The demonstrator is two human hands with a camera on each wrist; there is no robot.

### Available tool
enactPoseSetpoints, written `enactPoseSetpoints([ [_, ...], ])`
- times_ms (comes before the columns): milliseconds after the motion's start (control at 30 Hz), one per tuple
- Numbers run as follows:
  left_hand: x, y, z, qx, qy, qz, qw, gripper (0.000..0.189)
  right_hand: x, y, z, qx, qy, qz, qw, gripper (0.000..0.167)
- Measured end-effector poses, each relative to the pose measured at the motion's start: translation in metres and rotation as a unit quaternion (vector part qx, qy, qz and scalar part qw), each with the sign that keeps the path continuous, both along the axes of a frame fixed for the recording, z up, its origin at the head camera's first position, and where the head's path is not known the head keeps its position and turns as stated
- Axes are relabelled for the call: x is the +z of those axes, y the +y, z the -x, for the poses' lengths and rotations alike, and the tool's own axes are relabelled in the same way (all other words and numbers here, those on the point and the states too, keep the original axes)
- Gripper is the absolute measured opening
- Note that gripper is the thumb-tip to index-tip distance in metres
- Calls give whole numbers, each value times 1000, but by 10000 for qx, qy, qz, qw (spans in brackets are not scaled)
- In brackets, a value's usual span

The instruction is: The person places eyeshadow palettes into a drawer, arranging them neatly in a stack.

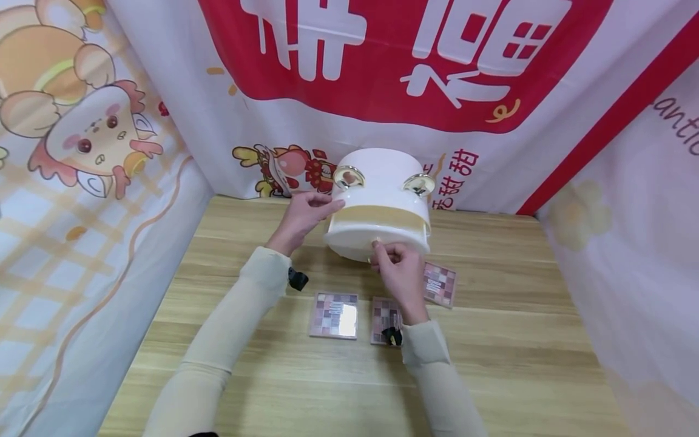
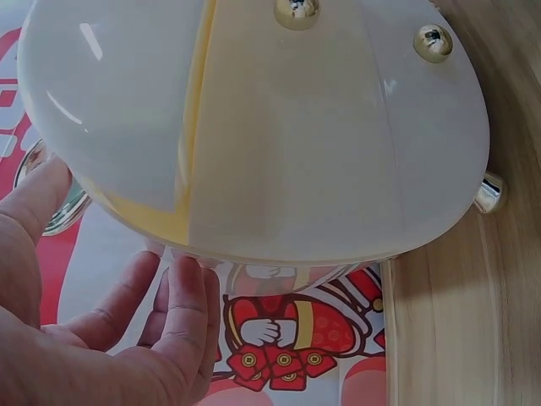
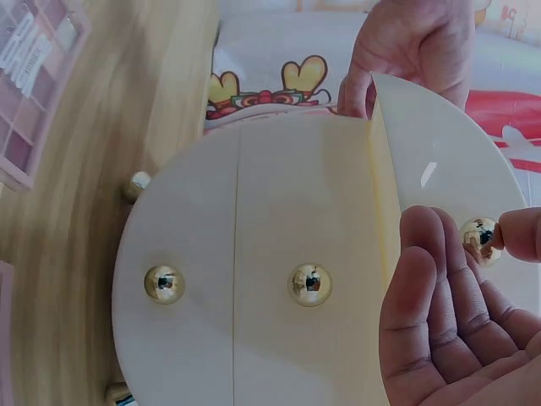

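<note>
A white rounded box [image 1: 382,176] on gold feet [image 2: 489,193] stands against the back cloth, with two gold-rimmed ovals like eyes on top. Three front sections carry round gold knobs; the middle knob [image 3: 310,284] and bottom knob [image 3: 164,283] show plainly. The top drawer [image 3: 439,161] juts forward of those below, baring a cream band behind its front. My right hand [image 1: 400,267] pinches the top knob [image 3: 480,240] between thumb and finger. On the box's left side, my left hand [image 1: 308,218] rests with fingers extended, its thumb [image 2: 42,199] beside a gold-rimmed oval.
Three palettes of square colour pans lie on the wooden table before the box: a left palette [image 1: 334,315], a middle palette [image 1: 382,315] partly under my right wrist, and a right palette [image 1: 439,284]. Printed cloths [image 1: 180,121] hang at the back and both sides.
</note>
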State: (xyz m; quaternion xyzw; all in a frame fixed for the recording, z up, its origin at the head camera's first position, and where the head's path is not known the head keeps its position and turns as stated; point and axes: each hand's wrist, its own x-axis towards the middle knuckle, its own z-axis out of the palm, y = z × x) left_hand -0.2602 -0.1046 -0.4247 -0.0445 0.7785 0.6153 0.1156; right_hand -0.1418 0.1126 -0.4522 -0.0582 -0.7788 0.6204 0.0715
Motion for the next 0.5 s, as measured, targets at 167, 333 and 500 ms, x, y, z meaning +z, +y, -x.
enactPoseSetpoints([
  [167,0,1,0,-13,-33,-6,10000,62,-2,0,-13,27,9,44,10000,39],
  [333,-1,1,-1,-4,-28,52,10000,63,-3,-2,-26,15,127,25,9999,34],
  [500,0,1,-1,1,-10,68,10000,63,-4,-3,-39,47,148,173,9997,33],
])
